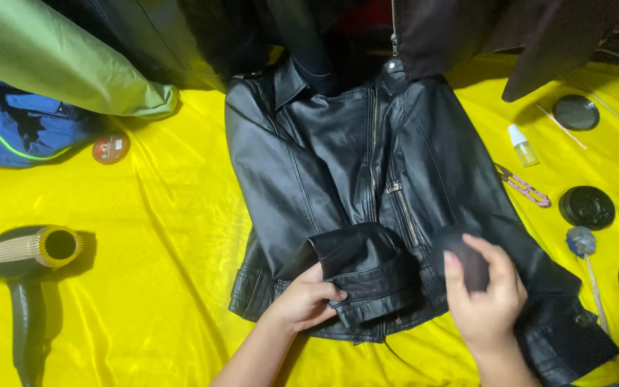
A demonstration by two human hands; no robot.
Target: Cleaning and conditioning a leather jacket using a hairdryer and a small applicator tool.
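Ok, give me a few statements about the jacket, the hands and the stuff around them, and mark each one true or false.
1. The black leather jacket lies on a yellow cloth. True.
2. The left hand grips the jacket's folded sleeve cuff. True.
3. The right hand is empty. False: it presses a dark pad against the jacket.
4. The hair dryer lies to the right of the jacket. False: it lies at the left edge of the cloth.
5. A small spray bottle lies right of the jacket. True.
6. The jacket's front zip is fully open. False: it looks closed.
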